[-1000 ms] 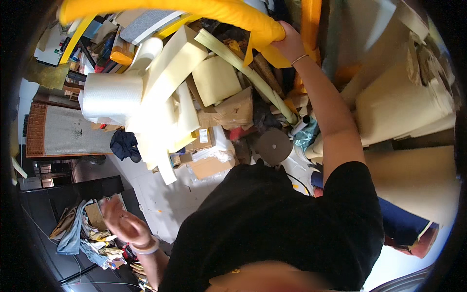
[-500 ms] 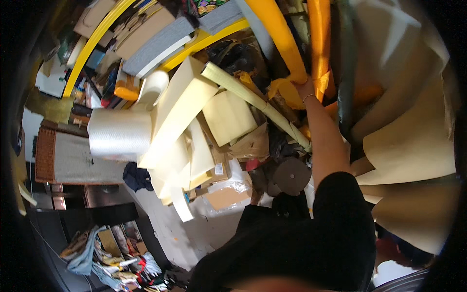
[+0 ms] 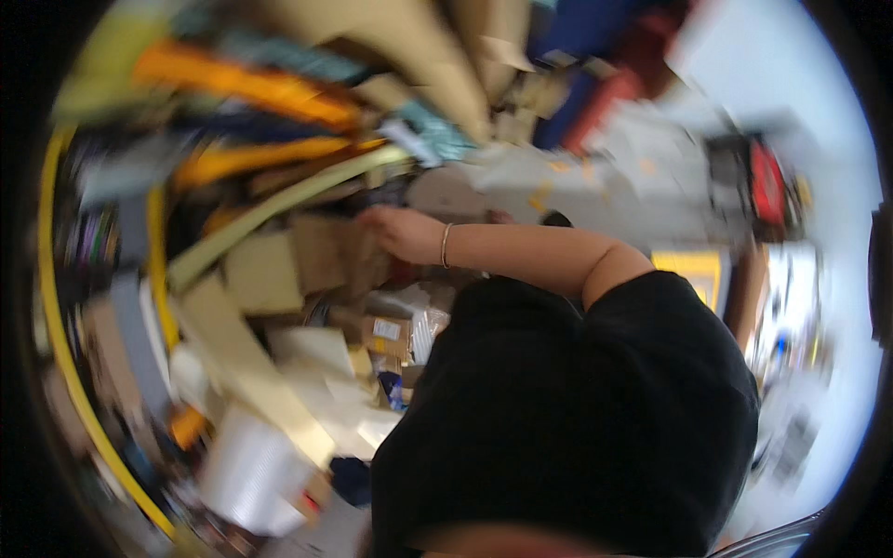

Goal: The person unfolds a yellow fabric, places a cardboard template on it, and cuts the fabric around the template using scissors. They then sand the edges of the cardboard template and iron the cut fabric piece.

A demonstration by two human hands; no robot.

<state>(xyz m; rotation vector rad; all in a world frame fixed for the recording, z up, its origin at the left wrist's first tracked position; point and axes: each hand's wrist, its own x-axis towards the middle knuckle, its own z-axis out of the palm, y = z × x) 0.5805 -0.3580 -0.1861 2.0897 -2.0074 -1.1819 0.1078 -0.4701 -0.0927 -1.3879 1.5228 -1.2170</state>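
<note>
My right hand (image 3: pixel 400 232), with a thin bracelet at the wrist, reaches leftward across the front of my black shirt. Motion smears its fingers, so whether they hold anything does not show. Closest to it are a brown paper-like sheet (image 3: pixel 321 251) and a dark round roll end (image 3: pixel 446 192). A long pale-yellow roll (image 3: pixel 288 200) slants just beyond the hand. Farther back lie orange rolls (image 3: pixel 246 84), apart from the hand. My left hand is out of view.
Cream sheets (image 3: pixel 256 363) and a bubble-wrap roll (image 3: pixel 251 470) lie at lower left, near a yellow shelf edge (image 3: pixel 60 344). A small labelled carton (image 3: pixel 386 335) sits below the hand. Large tan sheets (image 3: pixel 391 37) hang at the top. Grey floor (image 3: pixel 642 158) stretches right.
The view has swung strongly, turning the whole scene. My right hand has come away from the orange roll it was gripping and is now lower, near the brown sheet.
</note>
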